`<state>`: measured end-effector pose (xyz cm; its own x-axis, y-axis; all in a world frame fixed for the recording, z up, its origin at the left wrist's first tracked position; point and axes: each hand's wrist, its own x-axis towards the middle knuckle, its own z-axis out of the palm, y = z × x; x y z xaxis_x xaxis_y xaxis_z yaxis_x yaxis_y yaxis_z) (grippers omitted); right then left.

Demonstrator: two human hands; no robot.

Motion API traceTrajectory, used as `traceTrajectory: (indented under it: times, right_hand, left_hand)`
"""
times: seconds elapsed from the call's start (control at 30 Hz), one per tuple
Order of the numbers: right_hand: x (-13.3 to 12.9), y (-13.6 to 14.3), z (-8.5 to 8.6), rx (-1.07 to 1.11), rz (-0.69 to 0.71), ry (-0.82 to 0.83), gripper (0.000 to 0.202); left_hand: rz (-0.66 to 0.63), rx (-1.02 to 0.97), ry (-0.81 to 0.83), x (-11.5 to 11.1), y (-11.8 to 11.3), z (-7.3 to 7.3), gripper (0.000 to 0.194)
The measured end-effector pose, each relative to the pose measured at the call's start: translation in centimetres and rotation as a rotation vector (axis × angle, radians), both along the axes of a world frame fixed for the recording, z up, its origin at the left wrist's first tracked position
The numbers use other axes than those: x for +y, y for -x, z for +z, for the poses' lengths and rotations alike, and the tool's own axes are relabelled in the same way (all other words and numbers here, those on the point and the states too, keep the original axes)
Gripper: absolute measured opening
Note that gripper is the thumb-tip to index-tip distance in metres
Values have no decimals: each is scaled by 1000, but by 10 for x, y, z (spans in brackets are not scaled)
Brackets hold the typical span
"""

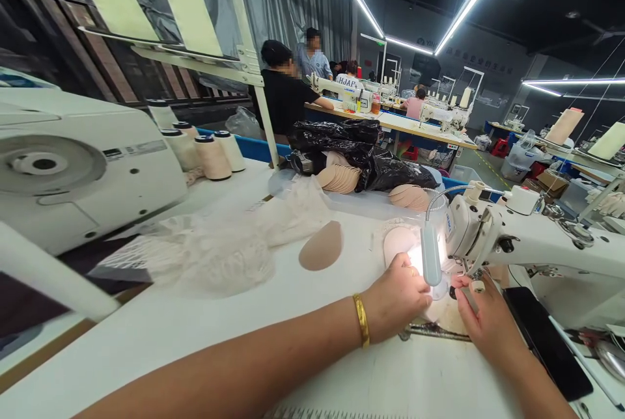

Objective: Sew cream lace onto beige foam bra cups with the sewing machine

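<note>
My left hand, with a gold bangle at the wrist, is closed on pale fabric beside the lit needle area of a white sewing machine. A grey lamp hangs just over it and hides part of the cloth. My right hand is at the right of the needle area, fingers bent near the presser foot; whether it pinches anything is too small to tell. A beige oval pad lies on the white table, left of my left hand.
Cream lace fabric spreads over the table's left side. Thread cones stand behind it. A black plastic bag and stacked beige pads sit at the back. A black phone lies at the right. Several people work beyond.
</note>
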<state>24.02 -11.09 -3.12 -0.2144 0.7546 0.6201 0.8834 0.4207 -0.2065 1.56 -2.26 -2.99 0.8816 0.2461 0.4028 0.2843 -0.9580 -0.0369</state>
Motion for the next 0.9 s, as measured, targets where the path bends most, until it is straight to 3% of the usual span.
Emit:
traceTrajectory:
  times: [0.53,0.63,0.9]
  right_hand:
    - [-3,7,3,-28,-39,-15,19]
    - [-5,6,2,-63,-20,82,21]
    - [-14,9,10,-74,189,377,26]
  left_hand:
    - [21,27,-39,-8,2,7,20]
    - [21,30,-33,-10,3,8,17]
    - [-42,-90,-14,-29,8,5,16]
